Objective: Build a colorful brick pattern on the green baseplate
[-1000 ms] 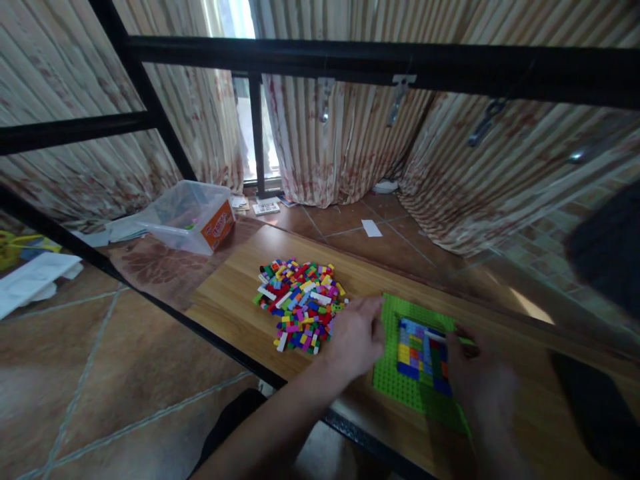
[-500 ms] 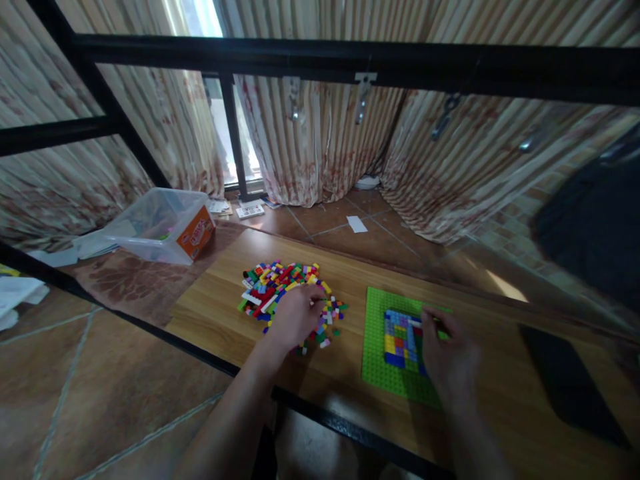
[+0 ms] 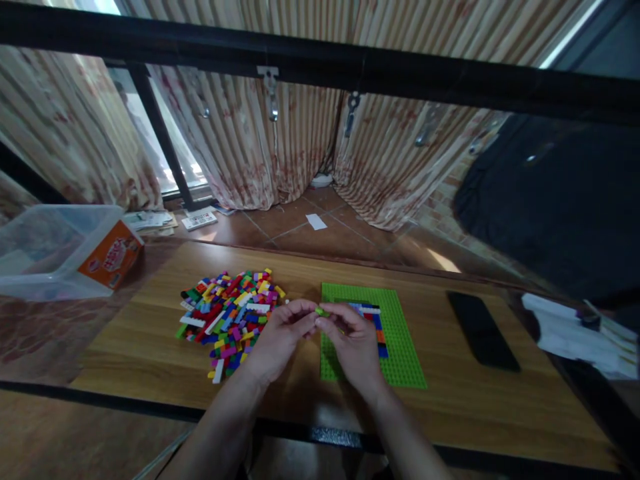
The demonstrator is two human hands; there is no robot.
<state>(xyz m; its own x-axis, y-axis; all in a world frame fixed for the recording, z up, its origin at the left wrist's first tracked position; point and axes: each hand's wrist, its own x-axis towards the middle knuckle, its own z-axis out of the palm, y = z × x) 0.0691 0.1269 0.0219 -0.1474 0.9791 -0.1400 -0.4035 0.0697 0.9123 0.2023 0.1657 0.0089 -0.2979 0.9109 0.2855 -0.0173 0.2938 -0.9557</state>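
Note:
Between the fingertips of both hands is a small lime-green toy brick [image 3: 321, 311]. My left hand [image 3: 283, 337] pinches it from the left, just right of a heap of mixed toy bricks [image 3: 235, 320]. From the other side my right hand [image 3: 356, 340] closes on the same brick, above the left part of a green baseplate [image 3: 400, 347]. A flat block of coloured bricks [image 3: 379, 327] is built on that plate, partly hidden behind my right hand.
A black phone-like slab [image 3: 483, 330] lies on the wooden table [image 3: 145, 333] at the right. Beyond the table's left end stands a clear plastic bin [image 3: 60, 247] with an orange label. A black metal bar [image 3: 320, 57] crosses overhead.
My left hand has left the brick heap and my right hand has moved left off the built block. Both now meet at a lime-green brick. The view has swung right.

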